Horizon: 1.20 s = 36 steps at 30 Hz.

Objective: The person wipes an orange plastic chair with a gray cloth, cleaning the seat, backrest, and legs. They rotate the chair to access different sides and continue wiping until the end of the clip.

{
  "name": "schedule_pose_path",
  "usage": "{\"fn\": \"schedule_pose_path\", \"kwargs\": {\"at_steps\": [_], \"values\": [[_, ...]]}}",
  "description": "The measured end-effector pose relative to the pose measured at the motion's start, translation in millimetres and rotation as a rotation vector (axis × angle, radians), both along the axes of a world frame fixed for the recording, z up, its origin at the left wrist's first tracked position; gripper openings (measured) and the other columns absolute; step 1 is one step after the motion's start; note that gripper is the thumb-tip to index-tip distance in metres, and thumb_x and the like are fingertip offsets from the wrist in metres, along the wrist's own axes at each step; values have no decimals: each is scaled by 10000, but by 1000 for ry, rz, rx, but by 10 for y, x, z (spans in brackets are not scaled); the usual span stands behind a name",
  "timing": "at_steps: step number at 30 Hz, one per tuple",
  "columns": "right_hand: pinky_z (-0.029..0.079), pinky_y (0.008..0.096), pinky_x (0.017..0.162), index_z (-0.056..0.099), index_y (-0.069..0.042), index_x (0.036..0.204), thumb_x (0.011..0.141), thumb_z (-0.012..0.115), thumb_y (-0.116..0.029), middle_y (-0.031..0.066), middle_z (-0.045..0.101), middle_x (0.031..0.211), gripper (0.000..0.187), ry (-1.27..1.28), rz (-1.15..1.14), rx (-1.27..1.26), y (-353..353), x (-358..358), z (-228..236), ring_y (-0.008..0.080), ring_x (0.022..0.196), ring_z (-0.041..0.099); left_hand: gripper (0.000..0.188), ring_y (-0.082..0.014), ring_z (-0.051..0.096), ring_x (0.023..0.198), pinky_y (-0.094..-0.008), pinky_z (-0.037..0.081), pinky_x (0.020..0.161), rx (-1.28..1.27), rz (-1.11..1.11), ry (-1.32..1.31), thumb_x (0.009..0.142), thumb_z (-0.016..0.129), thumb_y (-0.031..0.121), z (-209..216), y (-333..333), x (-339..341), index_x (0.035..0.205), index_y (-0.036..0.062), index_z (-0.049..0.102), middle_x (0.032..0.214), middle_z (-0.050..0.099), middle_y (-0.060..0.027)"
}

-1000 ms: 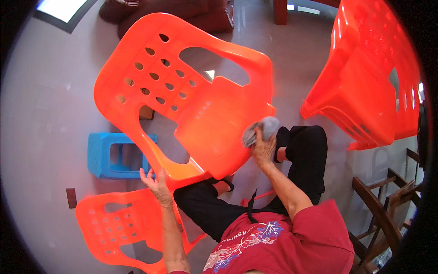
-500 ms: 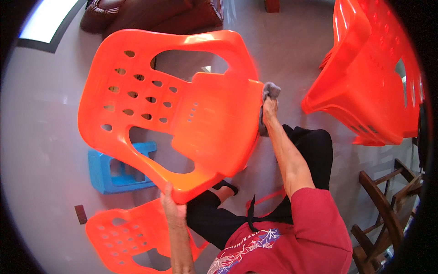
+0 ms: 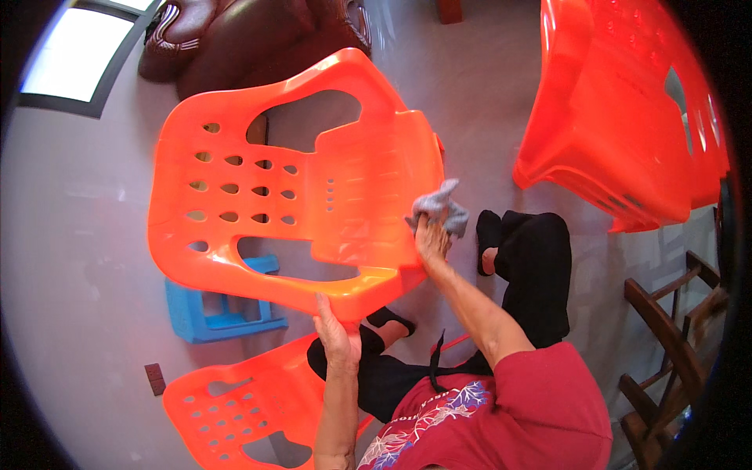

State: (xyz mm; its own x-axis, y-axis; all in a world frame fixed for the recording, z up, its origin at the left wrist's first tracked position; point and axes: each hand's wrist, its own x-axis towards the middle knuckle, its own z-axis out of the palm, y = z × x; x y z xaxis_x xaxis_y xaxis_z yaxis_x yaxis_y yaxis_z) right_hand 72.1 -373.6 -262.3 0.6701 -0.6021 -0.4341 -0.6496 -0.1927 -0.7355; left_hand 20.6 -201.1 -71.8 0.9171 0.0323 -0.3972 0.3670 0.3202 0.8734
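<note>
An orange plastic armchair (image 3: 368, 184) is held up in front of me, its backrest with teardrop holes toward the left and its seat toward the right. My left hand (image 3: 338, 338) grips the near armrest from below, thumb on the upper side. At the seat's front edge, my right hand (image 3: 432, 241) has its fingers closed on a crumpled grey cloth (image 3: 440, 210). The cloth touches or nearly touches that edge. Part of the chair's underside and its legs are hidden.
A blue plastic stool (image 3: 188, 317) stands beyond the armchair's near side. Another orange chair (image 3: 235, 403) is at lower left, and stacked orange-red chairs (image 3: 611, 117) stand at right. A brown leather sofa (image 3: 258, 47) lies at the back; a dark wooden chair (image 3: 666, 329) is at lower right.
The armchair has turned and tilted slightly. My right hand with the cloth has moved nearer along the seat's front edge. My left hand has shifted right with the armrest.
</note>
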Motion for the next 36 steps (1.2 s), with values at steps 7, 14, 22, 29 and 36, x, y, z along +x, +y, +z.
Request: {"fn": "schedule_pose_path", "kwargs": {"at_steps": [7, 14, 22, 29, 36], "values": [[396, 522, 907, 584, 14, 1140, 906, 343, -523, 302, 560, 1139, 633, 127, -160, 603, 922, -528, 393, 439, 1074, 535, 696, -286, 447, 1182, -427, 314, 1027, 1091, 221, -545, 861, 655, 311, -83, 176, -92, 1351, -6, 275, 1252, 452, -154], [442, 425, 835, 571, -20, 1076, 874, 396, -367, 194, 561, 1091, 437, 130, -323, 891, 1198, -393, 85, 293, 1020, 546, 802, -328, 487, 1144, -487, 330, 1011, 1620, -1008, -1112, 628, 770, 445, 550, 324, 343, 1275, 77, 472, 1128, 543, -111], [442, 396, 837, 540, -5, 1132, 892, 403, -309, 150, 549, 1157, 410, -19, -28, 704, 1168, -540, -955, 277, 1032, 532, 510, -313, 601, 836, -401, 465, 793, 1492, -1279, -1251, 580, 714, 281, 396, 550, 975, 999, 42, 550, 884, 605, -111], [439, 385, 822, 548, 1, 1121, 881, 451, -320, 144, 564, 1115, 413, 149, -363, 976, 1169, -713, -2009, 259, 995, 534, 402, -308, 612, 763, -401, 489, 662, 1305, -1182, -1332, 686, 587, 356, 177, 619, 1039, 895, 14, 581, 883, 622, -124], [436, 374, 806, 556, 6, 1111, 869, 499, -332, 138, 579, 1073, 420, 127, -621, 1029, 1329, -748, -2523, 241, 958, 536, 192, -272, 626, 780, -401, 489, 676, 1316, -1262, -1226, 751, 545, 234, 242, 564, 1112, 816, 58, 588, 891, 649, -97]]}}
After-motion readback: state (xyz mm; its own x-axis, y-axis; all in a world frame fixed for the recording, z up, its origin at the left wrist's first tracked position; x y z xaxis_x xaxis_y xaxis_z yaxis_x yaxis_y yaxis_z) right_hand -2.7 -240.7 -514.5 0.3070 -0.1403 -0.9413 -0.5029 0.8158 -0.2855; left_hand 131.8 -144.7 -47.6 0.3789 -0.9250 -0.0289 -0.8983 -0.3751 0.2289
